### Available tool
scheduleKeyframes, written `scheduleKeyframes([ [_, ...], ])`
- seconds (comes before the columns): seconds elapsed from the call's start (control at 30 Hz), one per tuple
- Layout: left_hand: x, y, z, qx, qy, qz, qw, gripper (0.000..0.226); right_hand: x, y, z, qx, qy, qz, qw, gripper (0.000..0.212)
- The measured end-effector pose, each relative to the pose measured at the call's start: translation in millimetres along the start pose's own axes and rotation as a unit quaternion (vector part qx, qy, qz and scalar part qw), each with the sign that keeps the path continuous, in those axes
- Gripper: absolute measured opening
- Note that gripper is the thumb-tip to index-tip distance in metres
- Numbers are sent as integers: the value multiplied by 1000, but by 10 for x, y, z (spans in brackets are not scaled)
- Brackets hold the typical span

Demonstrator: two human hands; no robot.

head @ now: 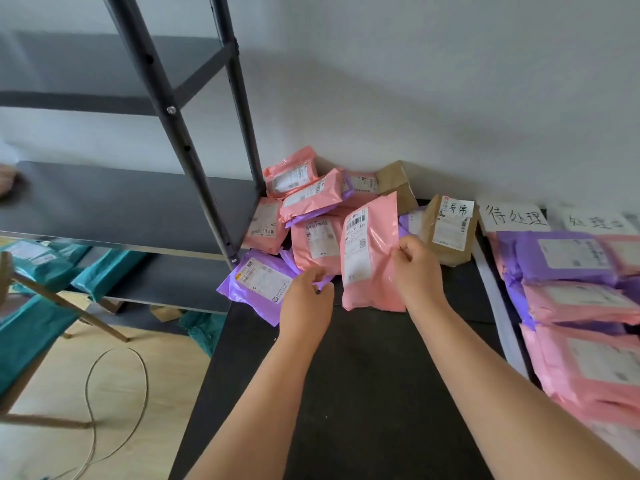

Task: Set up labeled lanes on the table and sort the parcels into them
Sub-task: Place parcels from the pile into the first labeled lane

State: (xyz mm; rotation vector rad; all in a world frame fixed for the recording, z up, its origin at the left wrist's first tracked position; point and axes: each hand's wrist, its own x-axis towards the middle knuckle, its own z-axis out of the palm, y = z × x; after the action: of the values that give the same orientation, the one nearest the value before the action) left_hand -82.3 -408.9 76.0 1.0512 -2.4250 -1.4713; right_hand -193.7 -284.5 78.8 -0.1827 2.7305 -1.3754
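Now at the pile

On our table, the pile lies against the wall. Our right hand pinches a pink parcel, upright at the pile's front; our left hand pinches a purple parcel by its edge.

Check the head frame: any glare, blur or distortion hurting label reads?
Head view: wide-angle bend bows the shelf posts; sheen on the pink parcel pinched by the right hand, barcode legible; the left hand grips a purple parcel, label soft; stacked parcels at right blurred; shadows faint.
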Motion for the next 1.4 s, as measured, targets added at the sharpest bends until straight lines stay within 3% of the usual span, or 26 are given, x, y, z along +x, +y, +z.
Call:
scheduleKeyframes([
  [0.13,-274,179,137,-28,5,-18,999,22,-346,68,-516,58,-19,-16,998,15],
  [0.3,-626,424,326,-83,-24,-21,996,26,-625,186,-915,98,-33,-43,994,17],
  [0.4,-782,512,403,-90,30,-15,995,27,-705,236,-1036,119,-32,-41,992,19],
  [0.5,-900,568,391,-112,81,-4,990,18,-779,248,-1137,119,-21,-39,992,17],
  [0.77,-1073,764,110,-189,105,42,975,11,-936,182,-1362,146,53,-43,987,7],
  [0.87,-1096,822,-31,-209,99,62,971,8,-1023,66,-1363,162,69,-53,983,21],
  [1.07,-1110,840,-251,-236,73,80,966,15,-1199,-114,-1276,24,192,-198,961,31],
  [1.17,-1135,866,-295,-243,59,92,964,15,-1282,-205,-1209,-16,184,-202,962,40],
  [1.3,-1177,917,-310,-253,51,102,961,16,-1371,-296,-1202,-56,248,-183,950,62],
  [1.4,-1178,952,-337,-262,47,108,958,18,-1358,-290,-1226,-69,254,-208,942,37],
])
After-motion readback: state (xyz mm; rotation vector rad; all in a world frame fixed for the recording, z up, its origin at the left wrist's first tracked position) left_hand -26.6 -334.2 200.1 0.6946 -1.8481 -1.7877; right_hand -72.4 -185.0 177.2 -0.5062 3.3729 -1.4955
